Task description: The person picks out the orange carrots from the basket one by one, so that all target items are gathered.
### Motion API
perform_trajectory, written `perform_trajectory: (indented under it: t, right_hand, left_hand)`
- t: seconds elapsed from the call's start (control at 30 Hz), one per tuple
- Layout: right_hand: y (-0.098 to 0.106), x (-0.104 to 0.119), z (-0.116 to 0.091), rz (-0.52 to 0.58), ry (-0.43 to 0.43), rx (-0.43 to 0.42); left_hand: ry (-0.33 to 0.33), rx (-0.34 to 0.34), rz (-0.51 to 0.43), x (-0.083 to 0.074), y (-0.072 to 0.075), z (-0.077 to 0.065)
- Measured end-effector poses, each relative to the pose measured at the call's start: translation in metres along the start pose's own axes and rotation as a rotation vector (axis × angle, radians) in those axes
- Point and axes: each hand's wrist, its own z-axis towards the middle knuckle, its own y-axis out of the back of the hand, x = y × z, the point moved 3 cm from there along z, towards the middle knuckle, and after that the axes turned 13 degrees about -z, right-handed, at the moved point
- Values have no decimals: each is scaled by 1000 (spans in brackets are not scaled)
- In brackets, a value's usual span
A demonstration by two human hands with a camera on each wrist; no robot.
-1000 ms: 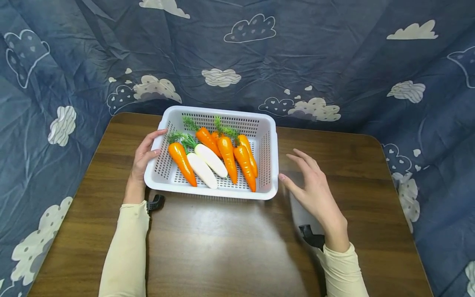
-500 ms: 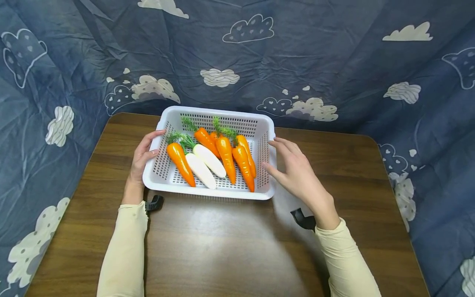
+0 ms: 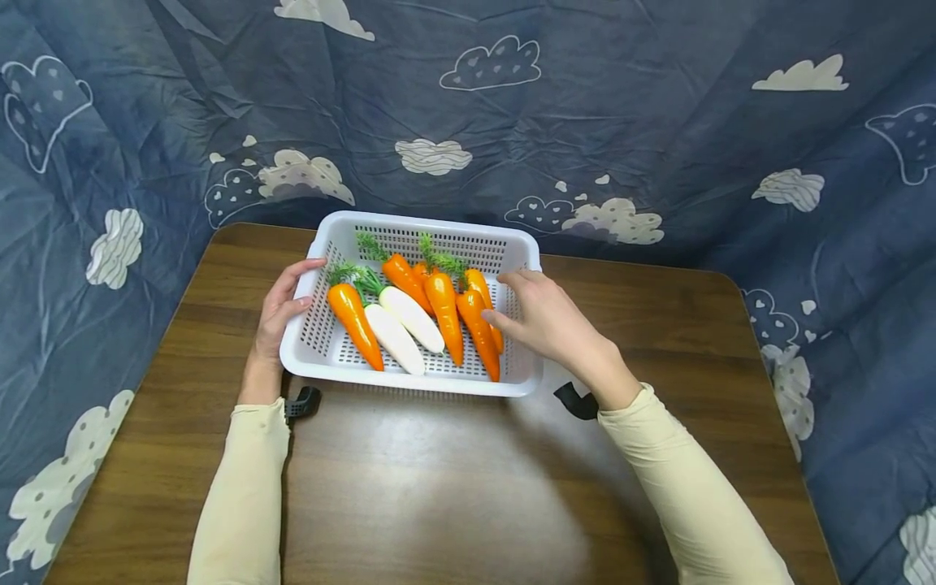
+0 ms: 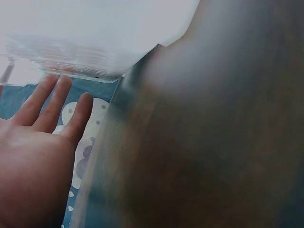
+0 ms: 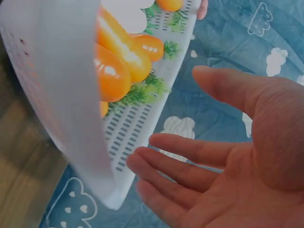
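Well, nearest are the person's two cream sleeves (image 3: 244, 487), stretched forward over a brown wood-grain bench (image 3: 439, 479), with a small black piece (image 3: 576, 401) showing at the right wrist. The left hand (image 3: 278, 313) rests against the left end of a white slotted basket (image 3: 409, 385), its fingers fairly straight and a little apart, the thumb by the rim. The right hand (image 3: 548, 313) is over the opposite end — fingers loosely spread, slightly bent, thumb out near the right-hand carrots; whether it touches one I can't tell. The basket sits toward the far edge of the bench, slightly askew. Inside lie two white radishes (image 3: 413, 319), side by side, with orange carrots (image 3: 444, 317) on either side of them, one partly hidden behind others. Their feathery green tops (image 3: 446, 262) point mostly away from the person. Beyond everything hangs a dark blue cloth (image 3: 658, 146) — creased, printed with pale clouds and little hearts.
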Motion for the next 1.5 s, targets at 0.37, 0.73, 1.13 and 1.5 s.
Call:
perform_trajectory:
  t: [0.37, 0.73, 1.13, 1.5]
  right_hand:
    - [2, 15, 34, -57, 44, 115]
    - [-21, 16, 57, -107, -55, 260]
    - [-29, 17, 66, -135, -88, 293]
    - [-30, 18, 70, -194, -86, 295]
  left_hand:
    - [5, -3, 1, -1, 0, 1]
    - [5, -10, 7, 0, 1, -1]
    - [20, -25, -15, -1, -3, -1]
    - [16, -8, -36, 2, -2, 0]
